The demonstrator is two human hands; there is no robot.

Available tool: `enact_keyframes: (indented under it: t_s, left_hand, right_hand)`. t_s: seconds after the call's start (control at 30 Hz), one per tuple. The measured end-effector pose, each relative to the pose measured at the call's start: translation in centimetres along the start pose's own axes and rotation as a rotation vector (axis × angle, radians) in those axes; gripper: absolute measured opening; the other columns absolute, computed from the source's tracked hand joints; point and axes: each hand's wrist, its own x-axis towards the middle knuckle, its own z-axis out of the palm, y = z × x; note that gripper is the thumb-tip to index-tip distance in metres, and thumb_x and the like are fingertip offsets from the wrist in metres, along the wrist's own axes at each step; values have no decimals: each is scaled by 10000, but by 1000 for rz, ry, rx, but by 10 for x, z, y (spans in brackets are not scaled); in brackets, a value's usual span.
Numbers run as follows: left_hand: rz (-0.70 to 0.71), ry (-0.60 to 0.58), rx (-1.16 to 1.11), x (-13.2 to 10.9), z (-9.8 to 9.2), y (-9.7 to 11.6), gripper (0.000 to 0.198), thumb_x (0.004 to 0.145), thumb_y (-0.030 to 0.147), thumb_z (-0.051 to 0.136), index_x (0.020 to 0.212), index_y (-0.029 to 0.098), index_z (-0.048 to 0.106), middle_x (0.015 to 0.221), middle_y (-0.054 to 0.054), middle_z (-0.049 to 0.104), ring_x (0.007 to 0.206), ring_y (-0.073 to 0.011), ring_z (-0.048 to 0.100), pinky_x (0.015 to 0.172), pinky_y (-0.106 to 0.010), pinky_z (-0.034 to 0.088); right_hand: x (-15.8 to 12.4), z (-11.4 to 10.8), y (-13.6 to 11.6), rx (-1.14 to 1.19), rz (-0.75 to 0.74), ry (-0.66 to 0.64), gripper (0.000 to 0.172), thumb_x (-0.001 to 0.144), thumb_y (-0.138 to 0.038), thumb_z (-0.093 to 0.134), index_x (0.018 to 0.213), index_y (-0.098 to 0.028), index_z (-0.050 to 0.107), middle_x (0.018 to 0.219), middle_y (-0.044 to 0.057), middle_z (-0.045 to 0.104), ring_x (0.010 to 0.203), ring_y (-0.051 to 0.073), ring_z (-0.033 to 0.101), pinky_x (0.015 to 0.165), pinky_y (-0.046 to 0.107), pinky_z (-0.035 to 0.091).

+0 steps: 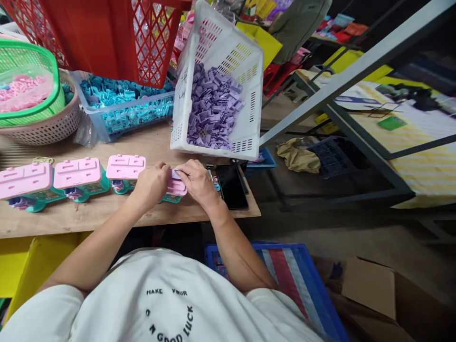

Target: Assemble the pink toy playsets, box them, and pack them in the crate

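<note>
My left hand is closed around the left end of a pink-topped teal plastic toy near the front of the wooden table. My right hand pinches a small light purple plastic piece against the toy's pink top. The fingers of both hands nearly meet there and hide part of the toy. In a row to the left stand similar toys: one close by, another further along, and a third at the picture's left edge. Purple parts stick out from their front sides.
Behind my hands a white basket of purple pieces leans tilted. A blue basket of blue parts sits beneath a red basket. A green basket stands left. A black phone lies by the table's right edge, near a metal frame.
</note>
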Motion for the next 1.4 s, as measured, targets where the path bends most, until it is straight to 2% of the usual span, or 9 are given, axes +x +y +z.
enact_keyframes:
  t_s: [0.13,0.27,0.37,0.47,0.6,0.7,0.93,1.17,1.4]
  left_hand:
    - [-11,100,-186,-1,7,-8,345,921,102,430,1167,127,672,1204,-137,683,989,-265,700,819,-351,538]
    - [-88,287,-775,-4,8,-23,340,1001,257,419,1197,142,672,1144,-108,714,940,-176,680,826,-275,542]
    - [-233,206,-1227,-7,-1,-26,599,1024,573,322,1238,114,641,1091,-116,718,771,-139,666,654,-232,535]
    - [-280,112,-1534,-8,-13,-27,774,979,712,270,1215,70,631,1006,-143,721,826,-170,694,709,-257,562]
    - [-187,109,-1799,-12,-21,-42,499,978,543,514,1088,84,678,923,-119,739,916,-196,715,867,-324,583]
    - [-105,115,-1802,-14,-20,-63,333,805,399,784,960,112,716,883,-82,748,876,-189,725,895,-334,578]
    - [-138,233,-1550,4,-24,-102,566,473,481,953,827,92,743,748,-63,731,695,-162,675,730,-306,568]
    - [-118,284,-1321,15,-12,-112,434,553,404,885,834,108,738,789,-63,738,682,-149,643,665,-275,516]
    - [-43,320,-1005,14,-5,-110,322,663,407,784,812,133,704,830,-81,747,813,-220,691,743,-315,525]
  right_hand:
    - [-7,9,3,-88,1,46,284,1026,-287,467,994,-223,742,887,80,635,894,238,544,882,356,460]
    - [-11,6,-10,-104,16,161,277,1008,-337,500,1119,-216,722,1014,108,611,976,263,537,941,403,460]
    - [-6,0,-35,-24,-79,219,367,988,-393,540,1275,-196,660,1161,136,591,1104,281,520,1022,430,438]
    - [12,-1,-59,64,-190,98,289,986,-338,557,1198,-210,706,1112,106,655,1080,254,553,1018,396,450]
    - [40,6,-66,276,-113,80,222,978,-313,578,1077,-204,743,1025,76,726,989,211,632,945,352,508]
    - [55,13,-61,530,-39,59,270,965,-390,579,1073,-198,735,1062,66,743,950,186,685,861,316,557]
    - [85,37,-56,570,-2,-38,196,826,-328,719,940,-170,728,991,53,716,915,178,694,858,319,573]
    - [97,54,-46,753,250,-90,240,822,-283,673,1028,-165,636,1053,63,685,823,148,679,664,269,598]
    - [99,63,-38,727,243,-150,264,779,-194,686,1039,-164,659,1061,69,733,836,150,700,739,291,602]
